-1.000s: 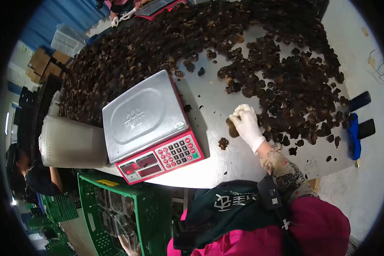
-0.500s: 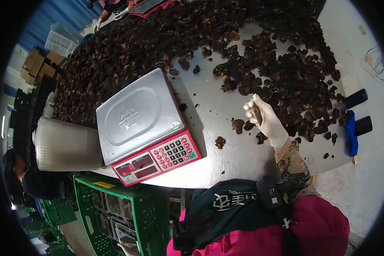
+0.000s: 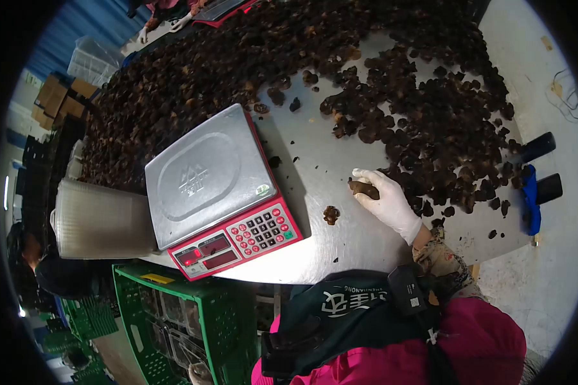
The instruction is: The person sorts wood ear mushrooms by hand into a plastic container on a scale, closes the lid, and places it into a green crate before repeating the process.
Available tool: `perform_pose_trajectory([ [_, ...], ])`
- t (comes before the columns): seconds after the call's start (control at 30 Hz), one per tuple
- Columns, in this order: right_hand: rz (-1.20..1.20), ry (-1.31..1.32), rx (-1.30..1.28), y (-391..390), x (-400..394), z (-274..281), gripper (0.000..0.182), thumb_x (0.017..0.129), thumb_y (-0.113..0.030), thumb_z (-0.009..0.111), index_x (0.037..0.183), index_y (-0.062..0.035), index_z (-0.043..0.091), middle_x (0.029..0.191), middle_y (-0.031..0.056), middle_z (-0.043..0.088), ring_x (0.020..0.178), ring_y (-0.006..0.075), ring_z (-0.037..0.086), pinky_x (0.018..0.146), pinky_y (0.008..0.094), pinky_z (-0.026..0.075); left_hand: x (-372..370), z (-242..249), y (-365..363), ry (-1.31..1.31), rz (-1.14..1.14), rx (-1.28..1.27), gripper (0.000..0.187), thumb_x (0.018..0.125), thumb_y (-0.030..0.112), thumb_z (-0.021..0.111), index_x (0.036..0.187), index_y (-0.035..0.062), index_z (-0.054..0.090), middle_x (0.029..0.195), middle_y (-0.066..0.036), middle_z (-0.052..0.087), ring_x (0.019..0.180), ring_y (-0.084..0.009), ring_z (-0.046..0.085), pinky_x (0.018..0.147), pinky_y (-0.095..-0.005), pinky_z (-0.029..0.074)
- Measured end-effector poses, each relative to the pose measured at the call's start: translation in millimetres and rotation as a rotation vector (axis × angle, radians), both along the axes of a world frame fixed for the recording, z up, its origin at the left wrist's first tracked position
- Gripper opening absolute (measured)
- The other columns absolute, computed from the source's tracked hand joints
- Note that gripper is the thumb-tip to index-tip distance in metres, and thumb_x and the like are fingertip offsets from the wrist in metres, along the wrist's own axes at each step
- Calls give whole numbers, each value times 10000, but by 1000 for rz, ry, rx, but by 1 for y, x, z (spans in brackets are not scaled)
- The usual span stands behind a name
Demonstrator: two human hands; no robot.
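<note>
My right hand (image 3: 385, 202), in a white glove, is closed around a brown fungus piece (image 3: 364, 188) above the metal table (image 3: 308, 250). Left of it, one small dark piece (image 3: 331, 215) lies by itself. My left hand (image 3: 200, 373), gloved too, shows only in part at the bottom edge, by the green crate (image 3: 205, 321); its fingers are not clear. A red and silver scale (image 3: 212, 173) with a bare plate stands on the table left of my right hand. Dark fungus pieces (image 3: 424, 128) lie beyond my right hand.
Stacked clear plastic containers (image 3: 99, 218) stand left of the scale. Black objects and a blue one (image 3: 531, 199) sit at the table's right edge. Another person's gloved hands (image 3: 181, 22) are at the far top left. Cardboard boxes (image 3: 58, 96) are at the left.
My right hand has moved down and left, over the spot of a loose piece that lay on the table. My left hand has shifted slightly right at the bottom edge.
</note>
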State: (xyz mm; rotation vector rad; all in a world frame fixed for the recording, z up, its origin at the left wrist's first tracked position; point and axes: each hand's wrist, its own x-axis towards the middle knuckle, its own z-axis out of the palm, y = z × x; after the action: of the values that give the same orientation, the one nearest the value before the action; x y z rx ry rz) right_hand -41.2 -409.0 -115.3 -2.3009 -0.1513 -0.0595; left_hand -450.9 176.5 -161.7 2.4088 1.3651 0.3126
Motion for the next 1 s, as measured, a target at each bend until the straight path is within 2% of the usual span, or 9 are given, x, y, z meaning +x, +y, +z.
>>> perform_pose_trajectory([
  [0.1, 148, -128, 360, -6, 3, 6, 392, 884, -148, 596, 1256, -42, 535, 1021, 65, 629, 862, 186, 649, 681, 275, 521, 1, -5, 6, 0, 23, -12, 668, 895, 369, 614, 1354, -61, 389, 1346, -249, 460, 1255, -339, 445, 1069, -401, 358],
  [0.17, 102, 635, 891, -14, -1, 20, 396, 892, -126, 554, 1270, -12, 529, 1071, 60, 593, 783, 142, 608, 569, 193, 457, 3, -7, 10, 2, 38, -26, 664, 895, 369, 616, 1350, -62, 396, 1341, -250, 465, 1253, -341, 447, 1067, -401, 360],
  [0.37, 273, 676, 1467, -7, 2, 11, 410, 940, -289, 567, 1236, -7, 541, 939, 59, 593, 776, 144, 612, 490, 170, 423, 35, 10, 58, -80, 172, -34, 654, 892, 367, 622, 1338, -66, 418, 1329, -254, 478, 1245, -348, 452, 1063, -400, 366],
  [0.5, 213, 647, 1288, 4, 0, 30, 204, 936, -192, 568, 1047, -22, 595, 934, 51, 595, 782, 129, 604, 501, 167, 418, 174, 90, 29, -347, -84, 267, 598, 953, 333, 548, 1362, -73, 387, 1383, -235, 433, 1267, -326, 432, 1092, -378, 307],
  [0.57, 182, 619, 650, 11, 1, 35, 186, 922, -165, 587, 1050, -31, 607, 877, 20, 592, 778, 113, 593, 566, 183, 436, 246, 140, 3, -451, -348, 477, 553, 968, 234, 531, 1413, -25, 330, 1460, -205, 345, 1350, -314, 330, 1122, -391, 253],
  [0.7, 384, 7, 62, 30, -9, 7, 364, 806, -230, 690, 1133, -91, 608, 935, 97, 633, 832, 251, 626, 736, 346, 498, 352, 227, -16, -468, -539, 997, 550, 971, 242, 514, 1431, 14, 319, 1482, -204, 309, 1381, -330, 278, 1131, -439, 235],
  [0.83, 398, 18, -363, 45, -13, -10, 374, 818, -258, 648, 1146, -97, 568, 926, 109, 624, 848, 287, 636, 741, 386, 510, 420, 280, 83, -351, -537, 1428, 566, 983, 325, 450, 1455, 60, 286, 1492, -201, 293, 1389, -337, 259, 1125, -425, 246],
  [0.9, 323, 35, -366, 33, -17, 0, 235, 825, -229, 624, 984, -58, 603, 827, 124, 622, 798, 294, 640, 723, 396, 508, 436, 285, 161, 19, -482, 854, 519, 989, 305, 421, 1403, -3, 358, 1424, -222, 398, 1334, -375, 346, 1076, -402, 316],
  [1.0, 604, 365, -217, -40, -42, 11, 156, 833, -247, 621, 871, -96, 618, 738, 64, 629, 700, 223, 630, 631, 368, 484, 446, 306, 191, 0, -621, -6, 438, 992, 279, 457, 1265, -62, 497, 1123, -100, 588, 1024, -151, 524, 926, -278, 403],
])
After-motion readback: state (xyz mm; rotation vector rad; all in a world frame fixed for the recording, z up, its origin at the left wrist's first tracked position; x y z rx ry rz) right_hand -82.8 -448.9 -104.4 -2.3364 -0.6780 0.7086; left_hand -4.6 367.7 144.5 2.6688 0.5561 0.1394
